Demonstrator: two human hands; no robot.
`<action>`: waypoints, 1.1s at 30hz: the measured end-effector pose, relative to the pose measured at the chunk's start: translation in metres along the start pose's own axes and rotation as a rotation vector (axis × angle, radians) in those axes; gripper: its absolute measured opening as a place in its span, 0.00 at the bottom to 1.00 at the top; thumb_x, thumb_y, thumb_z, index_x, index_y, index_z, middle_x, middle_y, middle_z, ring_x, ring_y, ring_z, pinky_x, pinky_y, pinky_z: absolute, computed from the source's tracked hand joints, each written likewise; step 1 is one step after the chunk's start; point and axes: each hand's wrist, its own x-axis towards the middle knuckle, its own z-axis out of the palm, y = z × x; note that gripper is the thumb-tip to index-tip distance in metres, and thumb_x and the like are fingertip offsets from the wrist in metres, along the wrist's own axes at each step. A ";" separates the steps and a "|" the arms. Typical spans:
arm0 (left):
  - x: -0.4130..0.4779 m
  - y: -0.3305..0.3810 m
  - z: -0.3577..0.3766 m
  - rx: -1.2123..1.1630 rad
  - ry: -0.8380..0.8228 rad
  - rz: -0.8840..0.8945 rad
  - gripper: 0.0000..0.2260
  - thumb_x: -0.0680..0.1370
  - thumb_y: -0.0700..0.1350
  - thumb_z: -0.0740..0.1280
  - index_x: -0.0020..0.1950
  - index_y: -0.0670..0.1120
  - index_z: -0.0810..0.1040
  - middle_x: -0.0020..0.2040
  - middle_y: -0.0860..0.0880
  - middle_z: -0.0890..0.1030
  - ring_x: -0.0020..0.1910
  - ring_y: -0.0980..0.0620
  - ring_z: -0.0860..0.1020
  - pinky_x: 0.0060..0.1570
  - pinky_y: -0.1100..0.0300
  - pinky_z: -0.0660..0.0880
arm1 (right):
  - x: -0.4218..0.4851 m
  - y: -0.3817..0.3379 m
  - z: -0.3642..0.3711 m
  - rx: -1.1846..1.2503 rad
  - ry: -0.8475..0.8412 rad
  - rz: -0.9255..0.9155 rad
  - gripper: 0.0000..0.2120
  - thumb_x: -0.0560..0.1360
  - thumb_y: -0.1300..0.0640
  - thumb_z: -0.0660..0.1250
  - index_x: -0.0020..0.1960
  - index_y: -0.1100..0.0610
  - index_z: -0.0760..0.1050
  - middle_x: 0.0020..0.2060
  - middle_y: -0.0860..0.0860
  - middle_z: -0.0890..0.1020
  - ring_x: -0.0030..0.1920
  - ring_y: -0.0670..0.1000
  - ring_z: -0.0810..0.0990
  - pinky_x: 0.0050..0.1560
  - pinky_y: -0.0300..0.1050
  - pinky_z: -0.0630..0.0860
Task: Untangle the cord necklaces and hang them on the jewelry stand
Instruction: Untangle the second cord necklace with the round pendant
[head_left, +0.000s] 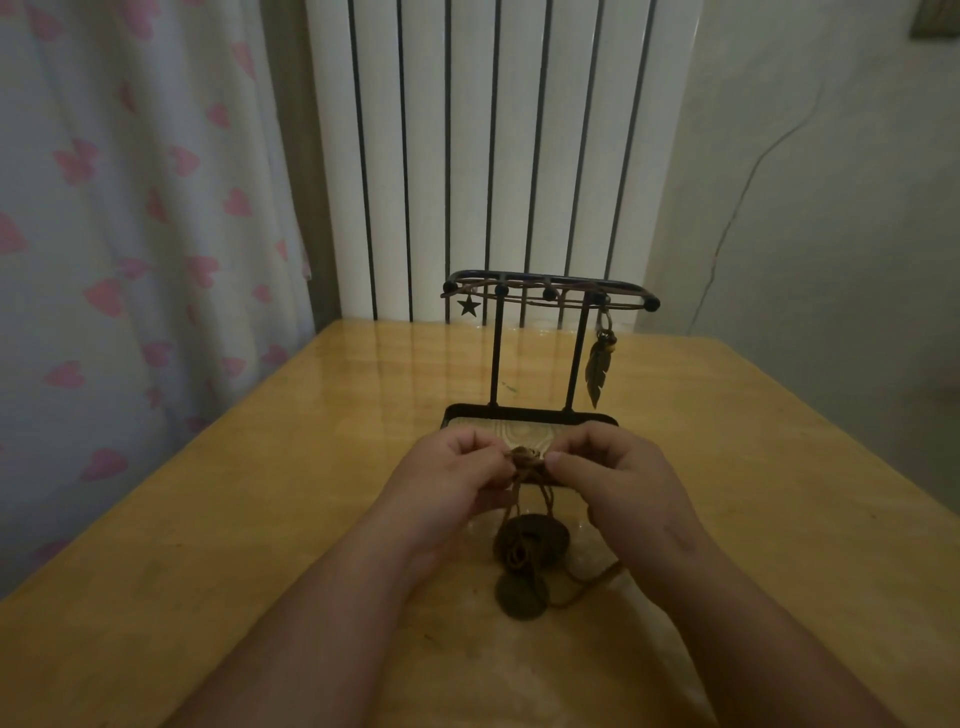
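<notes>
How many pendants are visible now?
4: star at the stand's left end, feather at its right, two dark discs on the table below the hands. The knot may hide more.

A home room: heart-print curtain (130, 218), radiator (498, 156), wooden table (208, 519).

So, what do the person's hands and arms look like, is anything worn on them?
Both are bare: the left hand and right hand carry no ring or glove, and the forearms show no sleeve, watch or bracelet as far as the picture reaches.
</notes>
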 end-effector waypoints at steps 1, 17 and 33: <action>0.000 0.000 0.000 0.031 0.023 0.007 0.07 0.75 0.37 0.68 0.40 0.46 0.82 0.44 0.43 0.83 0.43 0.46 0.83 0.45 0.56 0.79 | 0.000 0.000 0.000 -0.008 -0.002 -0.003 0.04 0.75 0.55 0.67 0.42 0.50 0.79 0.39 0.48 0.81 0.39 0.43 0.77 0.37 0.38 0.70; -0.002 0.008 0.005 0.134 0.106 0.052 0.11 0.72 0.30 0.69 0.48 0.45 0.80 0.43 0.44 0.85 0.40 0.48 0.85 0.47 0.49 0.83 | 0.005 0.010 0.004 -0.380 -0.012 -0.064 0.11 0.74 0.50 0.70 0.55 0.42 0.79 0.46 0.40 0.80 0.47 0.39 0.77 0.45 0.33 0.74; -0.002 0.003 0.004 0.102 0.058 0.078 0.11 0.77 0.34 0.65 0.50 0.47 0.85 0.46 0.47 0.85 0.44 0.51 0.85 0.48 0.54 0.82 | -0.002 0.004 0.008 -0.258 -0.041 -0.063 0.13 0.74 0.57 0.69 0.56 0.43 0.79 0.42 0.37 0.80 0.46 0.37 0.78 0.40 0.30 0.73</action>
